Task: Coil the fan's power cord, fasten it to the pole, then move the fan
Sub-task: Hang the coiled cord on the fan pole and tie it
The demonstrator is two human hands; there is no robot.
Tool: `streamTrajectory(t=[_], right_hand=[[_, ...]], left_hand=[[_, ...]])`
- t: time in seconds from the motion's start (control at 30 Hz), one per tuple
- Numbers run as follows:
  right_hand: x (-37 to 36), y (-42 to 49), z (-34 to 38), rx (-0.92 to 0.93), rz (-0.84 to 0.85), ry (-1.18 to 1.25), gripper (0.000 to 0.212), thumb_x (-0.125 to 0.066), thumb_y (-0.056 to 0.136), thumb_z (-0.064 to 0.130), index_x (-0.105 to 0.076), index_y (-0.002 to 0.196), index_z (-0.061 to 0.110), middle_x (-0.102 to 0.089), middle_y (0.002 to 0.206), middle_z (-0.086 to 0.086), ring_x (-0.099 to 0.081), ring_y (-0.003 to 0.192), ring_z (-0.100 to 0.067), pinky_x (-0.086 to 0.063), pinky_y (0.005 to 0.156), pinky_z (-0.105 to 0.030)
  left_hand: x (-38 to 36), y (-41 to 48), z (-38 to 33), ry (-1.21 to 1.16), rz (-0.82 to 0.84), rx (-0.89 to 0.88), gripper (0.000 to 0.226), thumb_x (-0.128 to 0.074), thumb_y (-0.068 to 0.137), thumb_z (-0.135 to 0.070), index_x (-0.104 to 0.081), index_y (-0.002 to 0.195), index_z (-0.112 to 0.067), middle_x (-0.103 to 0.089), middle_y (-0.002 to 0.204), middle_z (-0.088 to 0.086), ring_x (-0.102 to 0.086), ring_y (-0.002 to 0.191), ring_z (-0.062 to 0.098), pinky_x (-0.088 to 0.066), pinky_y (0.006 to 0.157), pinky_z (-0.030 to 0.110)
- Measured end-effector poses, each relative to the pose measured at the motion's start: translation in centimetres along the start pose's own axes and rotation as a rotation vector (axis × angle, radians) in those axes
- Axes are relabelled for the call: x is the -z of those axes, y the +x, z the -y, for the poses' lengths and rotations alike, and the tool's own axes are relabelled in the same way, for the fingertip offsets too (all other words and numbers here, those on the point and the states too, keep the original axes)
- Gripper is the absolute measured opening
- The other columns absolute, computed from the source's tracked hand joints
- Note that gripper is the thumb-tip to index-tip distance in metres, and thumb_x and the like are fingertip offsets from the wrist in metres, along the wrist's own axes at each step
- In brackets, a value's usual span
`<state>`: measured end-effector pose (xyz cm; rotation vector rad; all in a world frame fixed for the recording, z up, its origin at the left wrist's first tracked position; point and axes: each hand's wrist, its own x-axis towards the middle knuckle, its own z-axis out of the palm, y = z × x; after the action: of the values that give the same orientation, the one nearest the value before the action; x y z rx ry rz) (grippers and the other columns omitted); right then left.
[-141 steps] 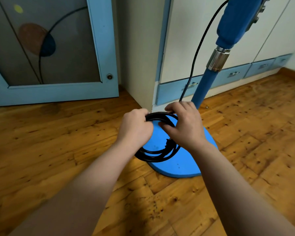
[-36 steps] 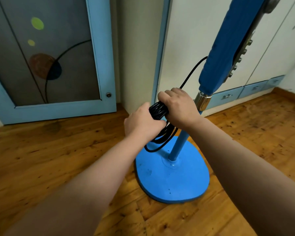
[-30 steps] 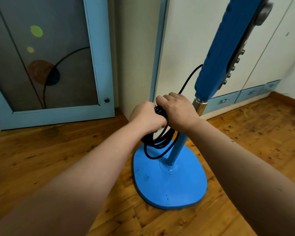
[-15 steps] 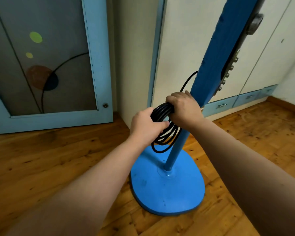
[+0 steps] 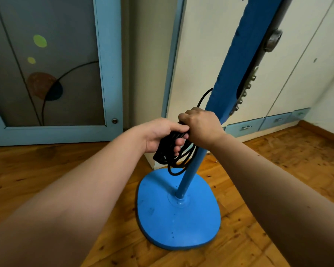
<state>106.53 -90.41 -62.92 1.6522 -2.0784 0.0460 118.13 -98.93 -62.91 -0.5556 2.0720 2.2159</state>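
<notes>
**One wooden floor (image 5: 46, 180), one blue fan, two hands on its cord**

Knotty orange-brown boards, speckled with dark marks, fill the lower half of the view from three o'clock round to nine. From twelve to three o'clock stands a run of cream cupboard doors (image 5: 204, 45). Under them is a row of low blue drawers (image 5: 243, 128) with metal pulls. At ten o'clock is a blue-framed door (image 5: 108, 54). Its grey panel (image 5: 69, 35) carries green spots, a brown oval and thin black curves.

The fan's flat blue base (image 5: 177, 224) sits on the boards at six o'clock. Its pole (image 5: 189, 174) rises from the middle of the base and leans toward one o'clock. Above the hands it widens into a thick blue control column (image 5: 237, 70) with a row of buttons and a grey knob (image 5: 273, 40).

Both forearms reach in from the bottom corners and meet at the centre. The right hand (image 5: 202, 126) is fisted over the top of the coiled black power cord (image 5: 170, 153), just beside the pole. The left hand (image 5: 160, 133) holds the same bundle from nine o'clock, fingers curled through its loops. The loops hang clear of the base, and one strand arcs up from behind the right hand to the column.

A small round lock (image 5: 114, 121) marks the door frame's lower corner.
</notes>
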Motion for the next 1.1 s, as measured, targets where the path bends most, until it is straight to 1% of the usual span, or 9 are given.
streamTrajectory(t=[0.13, 0.27, 0.4, 0.5, 0.57, 0.73, 0.83, 0.93, 1.1], right_hand=[[-0.8, -0.2, -0.2, -0.034, -0.008, 0.057, 0.022, -0.049, 0.085, 0.018, -0.058, 0.1, 0.004, -0.063, 0.097, -0.014, -0.053, 0.103, -0.032, -0.043, 0.065, -0.041], [-1.4, -0.2, -1.1, -0.036, -0.07, 0.107, 0.03, -0.054, 0.078, 0.028, -0.061, 0.094, 0.005, -0.066, 0.096, -0.015, -0.058, 0.099, -0.037, -0.053, 0.067, -0.046], [-1.6, 0.2, -1.4, -0.101, -0.106, 0.118, 0.042, -0.04, 0.074, 0.039, -0.06, 0.085, 0.004, -0.065, 0.088, -0.014, -0.059, 0.094, -0.037, -0.051, 0.065, -0.043], [-1.8, 0.7, -1.1, -0.087, -0.154, 0.109, 0.029, -0.038, 0.068, 0.029, -0.054, 0.07, 0.005, -0.06, 0.067, -0.013, -0.061, 0.072, -0.035, -0.044, 0.053, -0.035], [-1.4, 1.0, -1.2, -0.064, -0.145, 0.081, 0.026, -0.041, 0.065, 0.03, -0.054, 0.068, 0.008, -0.059, 0.062, -0.009, -0.06, 0.066, -0.031, -0.04, 0.05, -0.031], [-1.1, 1.3, -1.6, -0.035, -0.158, 0.033, 0.021, -0.04, 0.067, 0.025, -0.056, 0.068, 0.011, -0.06, 0.058, -0.005, -0.061, 0.06, -0.028, -0.043, 0.047, -0.028], [-0.5, 1.5, -1.7, -0.051, -0.032, 0.023, 0.02, -0.05, 0.078, 0.021, -0.057, 0.089, 0.007, -0.065, 0.085, -0.011, -0.059, 0.087, -0.032, -0.045, 0.062, -0.036], [1.4, 1.3, -2.2, -0.128, 0.113, 0.182, 0.051, -0.06, 0.078, 0.026, -0.045, 0.125, 0.01, -0.055, 0.123, -0.009, -0.047, 0.117, -0.026, -0.043, 0.088, -0.038], [5.8, 2.5, -2.5, -0.312, -0.368, 0.371, 0.043, -0.052, 0.087, 0.027, -0.047, 0.129, 0.021, -0.043, 0.137, -0.004, -0.048, 0.117, -0.021, -0.045, 0.085, -0.035]], left_hand=[[-0.3, 0.6, 1.3, -0.142, -0.022, -0.057, 0.028, -0.043, 0.095, -0.027, -0.05, 0.073, -0.011, -0.043, 0.043, -0.003, -0.043, 0.042, 0.013, -0.042, 0.056, 0.029], [0.3, 1.3, 1.1, -0.116, -0.057, -0.067, 0.045, -0.039, 0.092, -0.049, -0.057, 0.076, -0.011, -0.037, 0.038, -0.005, -0.038, 0.034, 0.012, -0.04, 0.049, 0.027], [1.4, 1.8, 0.4, -0.033, 0.002, -0.12, 0.033, -0.041, 0.096, -0.033, -0.059, 0.089, -0.006, -0.045, 0.042, -0.003, -0.045, 0.04, 0.012, -0.044, 0.05, 0.025], [1.9, 1.8, -0.5, -0.067, 0.096, -0.051, 0.022, -0.041, 0.096, -0.018, -0.055, 0.084, -0.005, -0.068, 0.061, 0.005, -0.064, 0.051, 0.014, -0.055, 0.059, 0.027], [2.0, 1.8, -1.7, -0.065, 0.149, 0.046, 0.024, -0.041, 0.095, -0.02, -0.055, 0.082, -0.006, -0.071, 0.067, 0.009, -0.066, 0.051, 0.016, -0.055, 0.059, 0.026], [1.3, 2.5, -2.7, 0.035, 0.038, 0.085, 0.043, -0.043, 0.091, -0.048, -0.053, 0.073, -0.011, -0.046, 0.043, -0.003, -0.043, 0.036, 0.01, -0.039, 0.041, 0.019], [1.5, 2.8, -1.9, -0.009, -0.029, 0.036, 0.038, -0.045, 0.093, -0.043, -0.05, 0.07, -0.014, -0.039, 0.038, -0.007, -0.036, 0.033, 0.008, -0.031, 0.041, 0.02], [1.9, 2.9, -1.9, -0.11, -0.08, 0.054, 0.038, -0.043, 0.094, -0.043, -0.048, 0.068, -0.015, -0.038, 0.036, -0.007, -0.035, 0.031, 0.008, -0.03, 0.044, 0.022], [1.8, 2.3, -3.8, -0.367, -0.062, 0.096, 0.04, -0.039, 0.095, -0.04, -0.05, 0.066, -0.014, -0.04, 0.035, -0.007, -0.037, 0.028, 0.008, -0.03, 0.053, 0.025]])
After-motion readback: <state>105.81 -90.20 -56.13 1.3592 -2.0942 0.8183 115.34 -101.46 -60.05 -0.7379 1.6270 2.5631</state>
